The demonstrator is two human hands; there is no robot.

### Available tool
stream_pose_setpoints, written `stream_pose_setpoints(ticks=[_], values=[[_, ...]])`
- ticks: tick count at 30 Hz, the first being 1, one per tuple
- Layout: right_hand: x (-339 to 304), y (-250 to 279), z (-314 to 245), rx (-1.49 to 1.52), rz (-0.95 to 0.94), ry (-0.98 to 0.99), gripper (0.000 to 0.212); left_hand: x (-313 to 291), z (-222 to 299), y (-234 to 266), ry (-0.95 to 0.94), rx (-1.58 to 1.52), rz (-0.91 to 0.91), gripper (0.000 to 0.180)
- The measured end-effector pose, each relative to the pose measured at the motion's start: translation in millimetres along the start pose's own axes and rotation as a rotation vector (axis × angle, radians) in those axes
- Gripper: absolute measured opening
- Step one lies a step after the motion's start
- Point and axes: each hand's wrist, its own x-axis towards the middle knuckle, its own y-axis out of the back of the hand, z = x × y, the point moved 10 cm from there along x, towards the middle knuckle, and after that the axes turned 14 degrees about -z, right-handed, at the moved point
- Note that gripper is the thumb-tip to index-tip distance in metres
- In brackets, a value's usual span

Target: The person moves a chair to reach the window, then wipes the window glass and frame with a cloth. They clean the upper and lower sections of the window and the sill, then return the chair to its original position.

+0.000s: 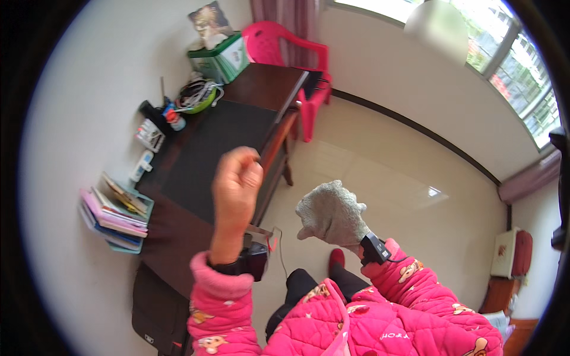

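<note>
Above the pale floor point(404, 154), I see a fuzzy, bumpy-edged grey mitt point(325, 209) around the right hand point(336, 216), whose finger spread I cannot tell; the bare left hand point(238, 179) curls its fingers together.

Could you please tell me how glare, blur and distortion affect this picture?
In the head view, daylight washes out parts of the window; a bright glint sits on the glossy floor; a round patch over the window is smeared; the dark skirting bows with fisheye distortion; the left grip looks slightly soft, perhaps from motion.
</note>
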Motion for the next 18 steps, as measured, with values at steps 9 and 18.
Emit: stream_pose_setpoints(ticks=[9, 18], values=[[96.7, -1.7, 28.4, -0.179, -0.695, -0.524, 0.031, -182.9, -323.3, -12.2, 0.818, -0.260, 0.267, 0.041], [155.3, 42.6, 93.5, -0.564, -0.397, -0.601, 0.034, -186.9, -296.2, -48.6, 0.941, -0.528, 0.104, 0.054]])
